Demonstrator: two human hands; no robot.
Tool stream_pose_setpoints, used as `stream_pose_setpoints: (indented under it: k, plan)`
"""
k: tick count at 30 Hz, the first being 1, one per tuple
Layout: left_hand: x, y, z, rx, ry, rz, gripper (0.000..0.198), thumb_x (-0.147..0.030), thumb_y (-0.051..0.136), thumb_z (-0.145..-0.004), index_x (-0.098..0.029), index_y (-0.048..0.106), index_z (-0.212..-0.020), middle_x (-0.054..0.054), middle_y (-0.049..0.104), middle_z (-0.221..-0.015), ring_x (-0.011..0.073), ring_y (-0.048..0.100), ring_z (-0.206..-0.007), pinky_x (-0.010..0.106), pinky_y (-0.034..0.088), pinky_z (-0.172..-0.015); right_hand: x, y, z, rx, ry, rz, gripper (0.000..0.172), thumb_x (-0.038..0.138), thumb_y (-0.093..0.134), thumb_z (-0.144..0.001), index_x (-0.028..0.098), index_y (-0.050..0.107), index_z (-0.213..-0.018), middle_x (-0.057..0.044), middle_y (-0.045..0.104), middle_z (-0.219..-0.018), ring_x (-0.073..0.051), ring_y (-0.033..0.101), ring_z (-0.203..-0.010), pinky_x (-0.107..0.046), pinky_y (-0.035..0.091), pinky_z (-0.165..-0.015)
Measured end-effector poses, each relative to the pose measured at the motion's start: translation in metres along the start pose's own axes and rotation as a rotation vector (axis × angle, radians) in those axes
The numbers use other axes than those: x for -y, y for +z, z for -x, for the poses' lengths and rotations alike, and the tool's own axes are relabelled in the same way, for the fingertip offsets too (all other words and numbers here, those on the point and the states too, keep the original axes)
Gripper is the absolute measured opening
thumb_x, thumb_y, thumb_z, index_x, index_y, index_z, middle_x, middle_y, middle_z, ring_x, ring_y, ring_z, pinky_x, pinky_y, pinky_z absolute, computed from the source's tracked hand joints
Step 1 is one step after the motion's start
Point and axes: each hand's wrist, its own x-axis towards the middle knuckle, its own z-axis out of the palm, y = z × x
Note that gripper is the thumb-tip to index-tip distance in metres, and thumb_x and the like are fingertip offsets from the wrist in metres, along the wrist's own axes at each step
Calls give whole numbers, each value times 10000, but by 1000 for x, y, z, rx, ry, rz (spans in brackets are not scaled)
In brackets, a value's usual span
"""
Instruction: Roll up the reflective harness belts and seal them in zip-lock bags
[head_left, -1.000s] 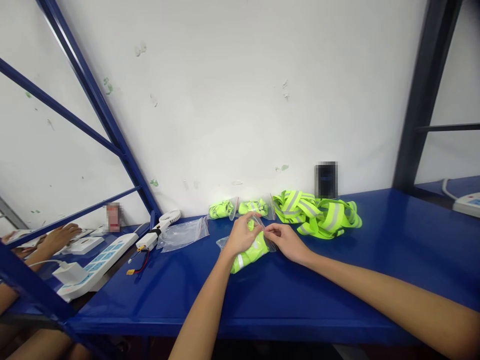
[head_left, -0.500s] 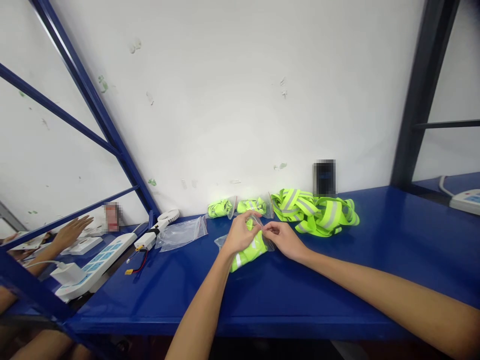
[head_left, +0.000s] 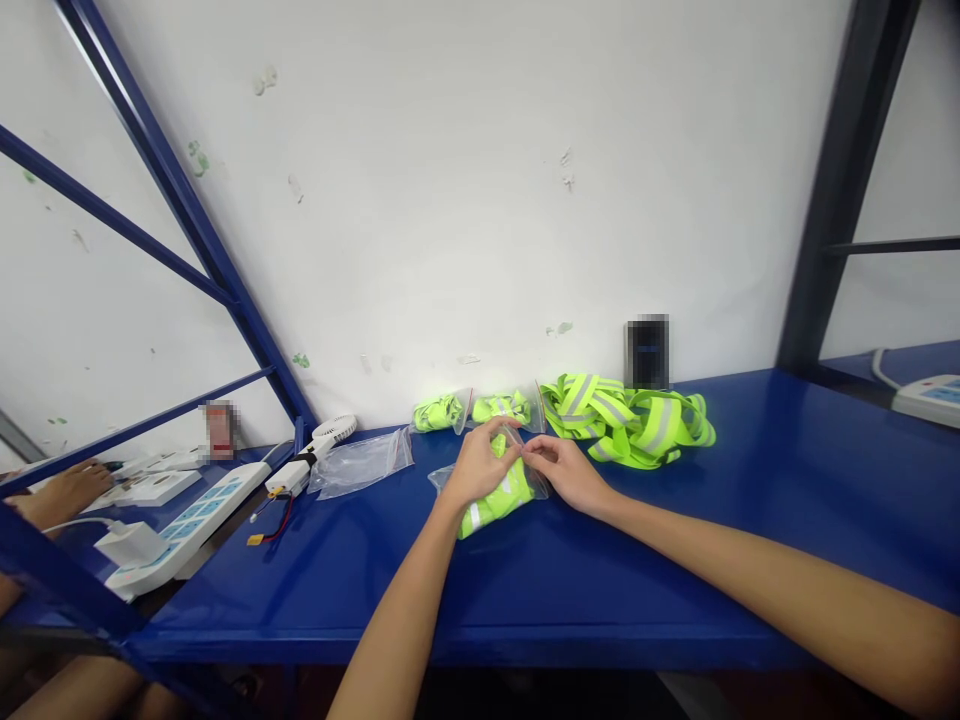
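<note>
A clear plastic zip bag (head_left: pixel 540 484) holds a folded bundle of neon-yellow reflective strap (head_left: pixel 491 505) with silver stripes. My left hand (head_left: pixel 484 468) is closed on the bag's upper edge, thumb and fingers pinching it. From the right, my right hand (head_left: pixel 568 474) pinches the same edge, its fingertips almost meeting my left thumb. Part of the bag lies hidden under my left hand. Behind, two packed bags of strap, one on the left (head_left: pixel 439 412) and one in the middle (head_left: pixel 501 406), rest against the wall. Loose reflective straps (head_left: pixel 652 425) are heaped to the right.
Flat clear bags (head_left: pixel 361 464) lie on the blue table (head_left: pixel 637 590), left of my hands. Beside them are a white handheld fan (head_left: pixel 330 432), a battery lead (head_left: pixel 279 520) and a power strip (head_left: pixel 187 530). Another person's hand (head_left: pixel 79 490) is at far left, beyond the blue frame.
My two hands keep their pinch on the bag's edge with hardly any movement. The other person's hand at far left has lowered. The view has shifted slightly.
</note>
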Motion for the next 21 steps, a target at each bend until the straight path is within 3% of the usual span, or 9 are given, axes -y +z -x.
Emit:
stream_pose_setpoints:
  k: [7,15,17,21]
  plan:
    - [-1,0,0,9,-16,18,281,-205,592,-799,-203,629,-1078,45,690,-1044,200,634,-974,309,472,-901,-1,0,1,-9,-78,159,336,484,547,-851,159,627,-855,-22,622,-721,-151,539,-615,-259,411,-578]
    - [2,2,-1,-12,-34,41,283,-231,597,-805,-205,641,-1083,43,694,-1067,203,631,-1007,306,460,-927,4,2,5,-41,-163,292,292,440,500,-890,176,600,-814,3,557,-643,-139,483,-569,-248,356,-536]
    - [3,2,-2,-11,-55,71,226,-271,541,-853,-189,667,-1022,47,704,-1035,202,640,-989,299,471,-899,3,2,4,-46,-148,256,264,421,525,-872,174,600,-817,2,565,-657,-138,491,-578,-248,371,-544]
    - [7,2,-4,-28,-72,114,296,-328,450,-914,-162,693,-878,58,720,-990,204,652,-962,298,476,-874,1,-2,1,2,-6,109,221,378,570,-822,160,609,-816,0,582,-642,-136,511,-553,-251,401,-529]
